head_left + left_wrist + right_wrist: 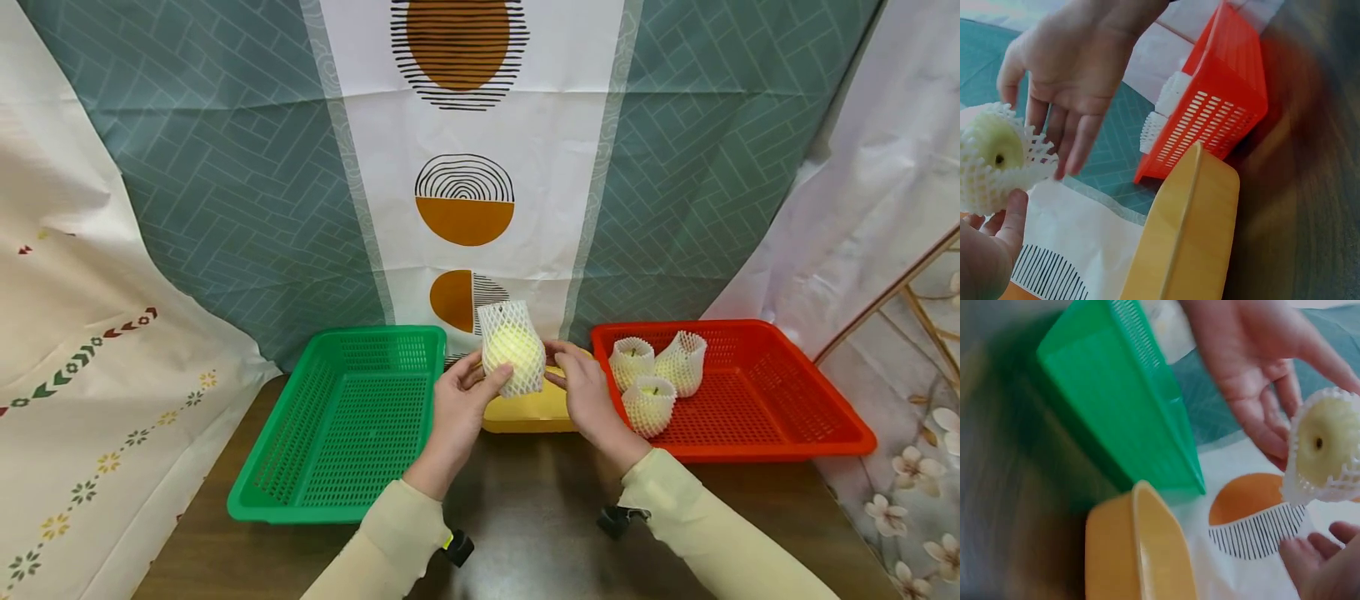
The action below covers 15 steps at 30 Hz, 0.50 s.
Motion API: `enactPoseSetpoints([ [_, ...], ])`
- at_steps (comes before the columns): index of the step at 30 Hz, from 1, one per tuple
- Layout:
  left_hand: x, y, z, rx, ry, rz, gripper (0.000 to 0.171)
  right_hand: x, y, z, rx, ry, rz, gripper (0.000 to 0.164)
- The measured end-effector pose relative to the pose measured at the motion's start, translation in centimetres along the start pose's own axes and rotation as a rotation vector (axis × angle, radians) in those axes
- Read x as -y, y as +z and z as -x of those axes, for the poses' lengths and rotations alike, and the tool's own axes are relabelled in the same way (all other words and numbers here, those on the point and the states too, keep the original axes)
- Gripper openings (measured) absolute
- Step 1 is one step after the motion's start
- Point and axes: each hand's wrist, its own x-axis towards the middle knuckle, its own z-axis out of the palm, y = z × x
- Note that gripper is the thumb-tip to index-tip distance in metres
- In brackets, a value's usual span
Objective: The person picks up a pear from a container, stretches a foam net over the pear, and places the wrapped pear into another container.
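A pale green apple [512, 348] in a white foam net [528, 385] is held up over the yellow container [551, 410]. My left hand [459, 408] grips it from the left, thumb across the front and fingers behind. The left wrist view shows the dark dimple in one end of the apple [999, 147], with the net open around it. On the other side, my right hand [588, 393] has its fingers extended close to the net. In the right wrist view, the fingertips of the right hand [1329, 565] stand apart from the fruit.
At left on the dark wooden table [525, 533] sits a green basket [375, 425] with nothing in it. The red basket [757, 408] at right holds three foam-netted apples [648, 407] at its left end. A patterned cloth [480, 125] hangs behind.
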Motion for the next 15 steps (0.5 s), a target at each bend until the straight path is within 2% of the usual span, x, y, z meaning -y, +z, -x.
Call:
enactPoseSetpoints([
  [3, -0.25, -0.16, -0.09, 0.008, 0.001, 0.012, 0.052, 0.53, -0.16, -0.16, 0.138, 0.005, -0.197, 0.05],
  [6, -0.42, -0.39, -0.18, 0.022, 0.002, 0.017, 0.052, 0.91, -0.03, -0.13, 0.215, 0.029, -0.329, 0.052],
  [9, -0.66, -0.56, -0.23, 0.03, 0.005, 0.018, 0.052, 1.06, 0.08, -0.12, 0.22, 0.042, -0.366, 0.048],
  [15, -0.91, -0.74, -0.25, -0.016, 0.028, 0.069, 0.047, 1.1, -0.07, -0.18, 0.195, 0.067, -0.375, 0.053],
])
